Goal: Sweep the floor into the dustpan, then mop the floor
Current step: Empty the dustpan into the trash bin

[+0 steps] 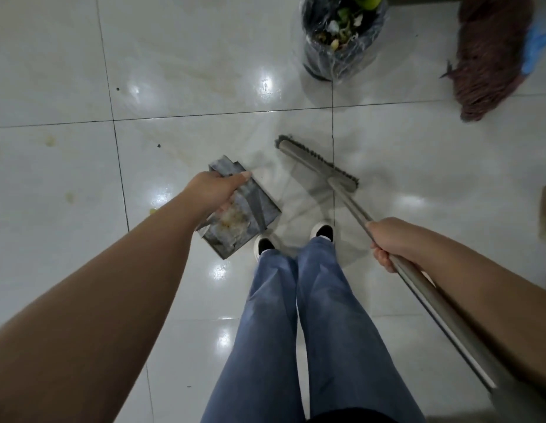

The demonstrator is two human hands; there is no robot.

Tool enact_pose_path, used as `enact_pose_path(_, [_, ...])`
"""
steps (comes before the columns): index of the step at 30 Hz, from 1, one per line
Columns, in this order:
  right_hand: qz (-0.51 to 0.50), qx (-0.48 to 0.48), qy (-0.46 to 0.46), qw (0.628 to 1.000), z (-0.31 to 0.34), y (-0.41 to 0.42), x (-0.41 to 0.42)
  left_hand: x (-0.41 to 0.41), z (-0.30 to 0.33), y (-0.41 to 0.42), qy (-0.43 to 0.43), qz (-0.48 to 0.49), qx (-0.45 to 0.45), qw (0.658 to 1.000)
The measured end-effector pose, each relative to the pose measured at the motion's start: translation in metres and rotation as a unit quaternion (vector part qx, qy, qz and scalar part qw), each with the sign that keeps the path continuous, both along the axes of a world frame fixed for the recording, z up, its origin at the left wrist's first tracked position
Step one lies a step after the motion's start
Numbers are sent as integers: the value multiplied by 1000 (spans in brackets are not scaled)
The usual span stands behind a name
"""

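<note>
Standing over pale glossy tiles, we look down past our jeans to our shoes.

Left hand: fingers curled tight round the upper edge of the dustpan. Pan is grey, tilted, held just in front of the left shoe; whether its lower edge touches the floor we cannot tell. Pale crumbs and fluff lie inside it.

Right hand: clamped round the metal handle of the broom. Handle slants down and forward to the head, which sits on the floor just right of the pan, apart from it, bristles away from us.

Around: a bin lined with a clear bag stands ahead, holding green and pale scraps. To its right a reddish-brown mop head lies on the floor, something blue beside it at the frame edge. A tan object pokes in at the right border; too cropped to tell.

Floor: dark grout lines cross near the broom head. Yellowish stains and small dark specks mark the tiles on the left. Ceiling lights glare off the surface in several spots.
</note>
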State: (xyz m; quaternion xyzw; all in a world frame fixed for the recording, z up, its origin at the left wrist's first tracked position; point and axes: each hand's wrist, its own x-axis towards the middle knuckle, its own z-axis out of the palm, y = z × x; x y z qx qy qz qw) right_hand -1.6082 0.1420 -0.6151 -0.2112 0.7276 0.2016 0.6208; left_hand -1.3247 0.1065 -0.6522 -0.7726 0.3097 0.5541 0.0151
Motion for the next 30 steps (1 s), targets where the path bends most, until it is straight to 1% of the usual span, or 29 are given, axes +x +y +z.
enact_pose_path(2, [24,-9,3,1000,-12,-10,5,4,-7,5,-2,25,-7,1000])
enact_pose_path(4, [23,-11,-5,1000,-24,-16,16,12,-12,13,-8,42,-22,999])
enact_pose_path(9, [80,44,-70,993,-40,3,58,42,-14,38,2,110,-34,993])
enact_pose_path(11, [85,64,-98,990,-36,13,72,44,-14,44,-7,105,-27,994])
enact_pose_path(14, [68,96,-132,984,-17,27,84,38,-13,44,12,117,-19,993])
enact_pose_path(15, [58,104,-134,984,-11,33,85,34,-11,43,17,111,-19,994])
enact_pose_path(17, [50,115,-116,985,1,43,82,30,-8,41,10,69,-24,997])
enact_pose_path(19, [-7,132,-67,989,17,47,71,28,0,41,-4,17,-22,1000])
enact_pose_path(22, [-93,119,-44,987,42,41,49,27,21,43,-15,-41,-21,999])
enact_pose_path(26, [-174,71,-13,982,72,30,23,21,62,41,19,-40,-39,998])
enact_pose_path(28, [-223,65,-11,972,88,26,10,19,88,34,28,-41,-49,998])
enact_pose_path(30, [-270,59,-12,961,106,23,-3,15,114,24,50,-17,-66,996])
